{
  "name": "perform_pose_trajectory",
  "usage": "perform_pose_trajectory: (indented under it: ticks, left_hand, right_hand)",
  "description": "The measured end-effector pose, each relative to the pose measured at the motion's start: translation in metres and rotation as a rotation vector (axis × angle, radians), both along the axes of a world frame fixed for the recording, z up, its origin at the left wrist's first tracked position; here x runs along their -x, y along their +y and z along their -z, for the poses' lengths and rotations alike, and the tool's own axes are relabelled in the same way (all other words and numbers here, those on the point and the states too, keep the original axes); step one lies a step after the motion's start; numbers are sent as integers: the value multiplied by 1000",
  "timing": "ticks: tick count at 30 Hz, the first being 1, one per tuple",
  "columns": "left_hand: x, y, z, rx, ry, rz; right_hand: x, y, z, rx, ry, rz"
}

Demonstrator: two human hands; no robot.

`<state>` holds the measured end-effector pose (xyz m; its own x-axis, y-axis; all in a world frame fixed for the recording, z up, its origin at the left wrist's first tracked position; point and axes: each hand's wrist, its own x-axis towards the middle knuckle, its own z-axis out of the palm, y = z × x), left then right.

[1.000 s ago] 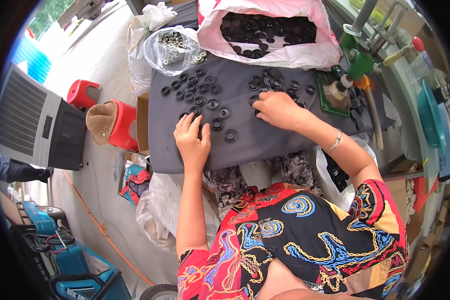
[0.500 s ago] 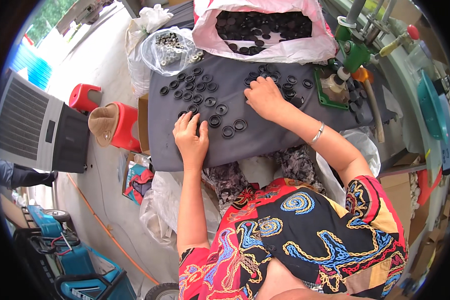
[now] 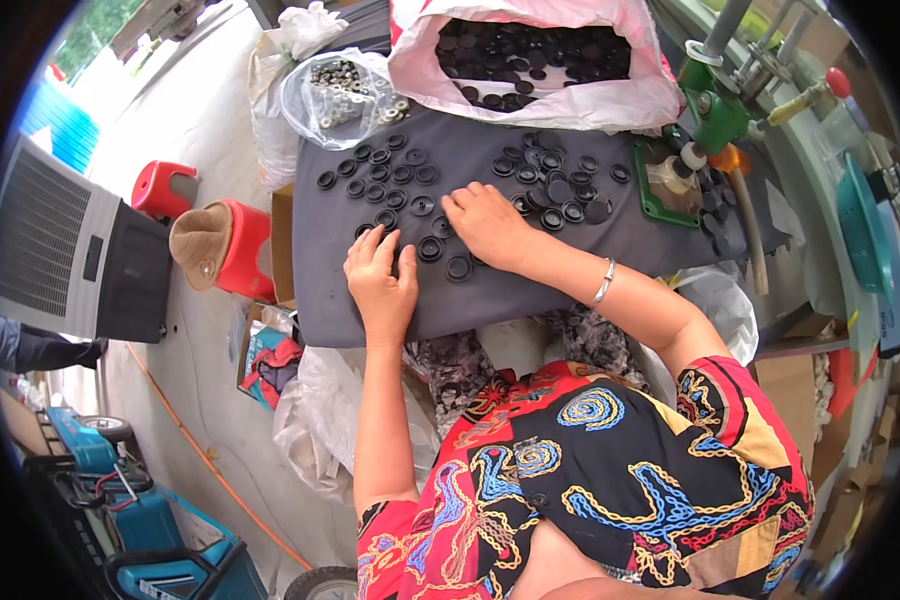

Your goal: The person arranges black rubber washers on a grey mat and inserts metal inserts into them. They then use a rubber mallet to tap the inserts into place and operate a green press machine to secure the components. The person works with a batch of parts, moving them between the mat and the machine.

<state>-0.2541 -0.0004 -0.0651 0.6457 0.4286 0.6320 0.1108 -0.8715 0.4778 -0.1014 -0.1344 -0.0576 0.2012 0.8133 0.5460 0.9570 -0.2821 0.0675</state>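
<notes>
My left hand (image 3: 381, 285) rests on the dark cloth with fingers stretched and thumb apart. Its fingertips touch or cover a black ring-shaped cap (image 3: 363, 231). My right hand (image 3: 490, 228) is palm down with its fingers bent together; anything under them is hidden. Its fingertips lie beside a black round cap (image 3: 422, 205) and partly cover another (image 3: 441, 226). Several similar caps (image 3: 401, 174) are spread in loose rows beyond my left hand. To the right of my right hand sits a heap of black caps and flat discs (image 3: 558, 190).
A large white-and-pink sack (image 3: 530, 107) of black discs lies at the table's far side. Left of it is a clear bag of small metal parts (image 3: 345, 105). A green hand press (image 3: 718, 122) stands at right, with a wooden-handled tool (image 3: 750, 230). Red stools (image 3: 247, 255) stand at left.
My right hand has moved left from the heap of caps to the spread caps near my left hand. My left hand has stayed nearly still.
</notes>
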Motion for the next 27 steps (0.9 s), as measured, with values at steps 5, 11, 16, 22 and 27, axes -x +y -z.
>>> perform_pose_trajectory:
  ticks: [5, 11, 16, 22, 27]
  left_hand:
    - [2, 1, -2, -17, 7, -5]
    - [2, -1, -3, -9, 5, -9]
    - [1, 0, -2, -4, 12, -5]
    - [1, 0, 0, 10, -10, -2]
    - [-2, -1, 0, 4, -20, 7]
  right_hand:
    - [-12, -1, -14, 11, -28, 94]
    - [-50, -25, -30, 365, -9, 314]
    - [-35, -5, -12, 106, 17, 133]
    - [-61, -17, -43, 375, 33, 483]
    - [-56, -5, -24, 307, 61, 299]
